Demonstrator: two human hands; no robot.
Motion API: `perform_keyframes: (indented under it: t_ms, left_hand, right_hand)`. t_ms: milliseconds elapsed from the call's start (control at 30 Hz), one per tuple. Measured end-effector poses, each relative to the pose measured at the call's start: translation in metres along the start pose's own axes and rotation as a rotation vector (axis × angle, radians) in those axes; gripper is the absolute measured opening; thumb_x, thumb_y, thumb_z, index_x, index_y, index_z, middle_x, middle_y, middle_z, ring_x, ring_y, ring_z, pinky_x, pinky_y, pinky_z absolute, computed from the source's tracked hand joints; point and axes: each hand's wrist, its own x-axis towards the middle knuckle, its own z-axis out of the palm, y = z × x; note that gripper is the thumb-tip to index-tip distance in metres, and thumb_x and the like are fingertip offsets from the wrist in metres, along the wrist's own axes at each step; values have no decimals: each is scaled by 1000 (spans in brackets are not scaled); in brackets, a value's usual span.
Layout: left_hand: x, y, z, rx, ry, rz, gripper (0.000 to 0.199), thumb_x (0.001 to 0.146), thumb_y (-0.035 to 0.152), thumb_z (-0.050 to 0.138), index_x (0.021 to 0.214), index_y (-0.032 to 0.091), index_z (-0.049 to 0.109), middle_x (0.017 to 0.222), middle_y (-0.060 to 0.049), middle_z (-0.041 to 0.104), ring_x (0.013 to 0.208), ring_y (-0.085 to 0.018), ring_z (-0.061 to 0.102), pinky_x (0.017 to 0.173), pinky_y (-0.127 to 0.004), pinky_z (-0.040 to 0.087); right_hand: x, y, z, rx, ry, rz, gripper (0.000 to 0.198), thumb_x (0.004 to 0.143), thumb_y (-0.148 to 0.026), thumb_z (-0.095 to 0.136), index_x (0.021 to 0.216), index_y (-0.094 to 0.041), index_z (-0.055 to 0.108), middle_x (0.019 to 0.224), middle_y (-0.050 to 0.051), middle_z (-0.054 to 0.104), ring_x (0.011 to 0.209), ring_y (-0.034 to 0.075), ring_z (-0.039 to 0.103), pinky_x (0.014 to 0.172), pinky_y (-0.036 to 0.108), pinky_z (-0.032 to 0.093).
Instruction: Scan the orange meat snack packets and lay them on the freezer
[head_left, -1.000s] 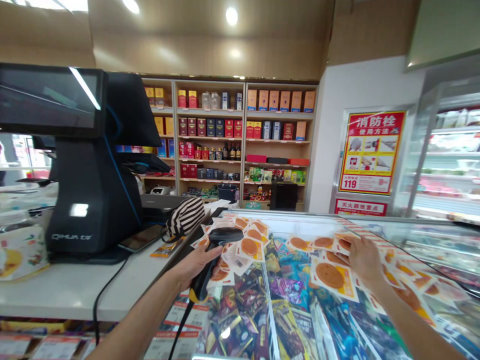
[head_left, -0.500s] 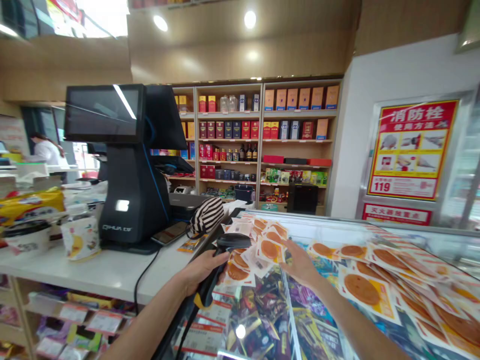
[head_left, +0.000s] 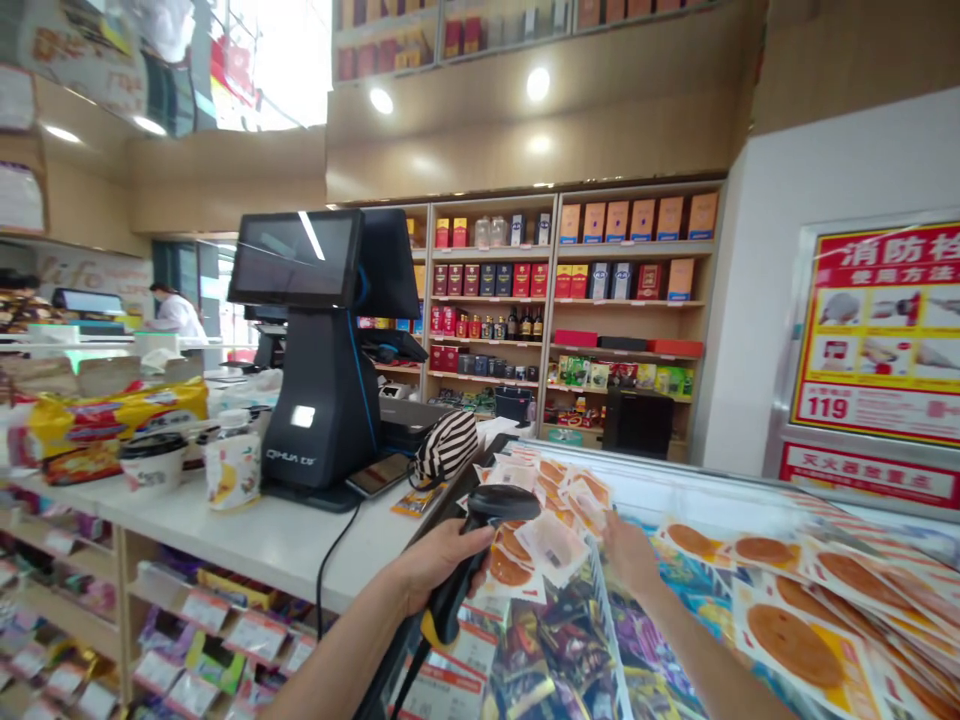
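Observation:
My left hand (head_left: 442, 565) is wrapped round the handle of a black barcode scanner (head_left: 501, 503), whose head points over a spread of flat snack packets (head_left: 511, 572). These clear-and-white packets each hold a round orange-brown piece. My right hand (head_left: 630, 555) has its fingers closed at the edge of one snack packet (head_left: 589, 497), which is tilted and partly blurred. Just left of those fingers, a packet lies with its white barcode side (head_left: 553, 548) up. More snack packets (head_left: 795, 640) are heaped on the glass to the right of my right forearm.
A black register (head_left: 315, 400) stands on the white counter (head_left: 300, 540), with a striped pouch (head_left: 448, 445), a phone (head_left: 379, 474) and cups (head_left: 232, 470) around it. The scanner's cable (head_left: 411, 675) hangs down. Wrapped goods (head_left: 547, 640) lie below the packets. A person (head_left: 176, 315) is far left.
My view has swung left and up, so everything sits further right and lower. The packet at my right hand has shifted off the barcode-side-up one, which shows more fully. The scanner stays in my left hand.

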Motion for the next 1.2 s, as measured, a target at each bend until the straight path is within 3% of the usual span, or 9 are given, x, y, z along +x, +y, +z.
perform_keyframes:
  t_ms: [100,233,533,767,967,1200]
  left_hand:
    - [2,3,5,3,-95,7,35,61,46,56,61,13,45,49,4,46,40,-4,41,40,-17,33]
    - [8,6,15,-13,-178,61,35,59,45,59,66,13,47,51,3,47,41,-4,42,41,-18,33]
    - [21,13,30,-31,-204,58,36,59,44,59,73,14,46,55,2,49,41,-6,45,40,-19,33]
    - [27,14,38,-51,-271,80,33,60,42,60,70,14,44,55,3,48,42,-5,44,43,-19,35]
    - [37,16,44,-39,-240,29,35,61,43,58,77,15,45,58,3,49,44,-5,44,48,-22,38]
    - [46,12,50,8,-152,35,33,61,45,57,68,15,44,55,3,49,41,-5,42,42,-19,32]
  right_hand:
    - [8,13,-18,92,110,123,31,73,-18,24,78,-13,53,64,9,59,61,19,54,56,27,35]
    - [11,19,-33,268,189,162,28,69,-23,24,67,-16,50,59,5,57,56,16,51,50,24,35]
    - [7,16,-26,461,223,217,29,66,-29,26,65,-17,53,57,4,57,56,17,51,49,24,35]
    - [11,23,-28,431,237,264,32,65,-26,27,74,-15,55,65,7,60,62,19,52,54,25,36]
    - [10,32,-26,357,237,255,31,66,-24,26,70,-15,55,60,6,58,59,18,51,52,25,34]
    - [7,21,-19,269,233,212,31,70,-21,26,75,-15,56,64,7,59,59,16,50,52,24,33]
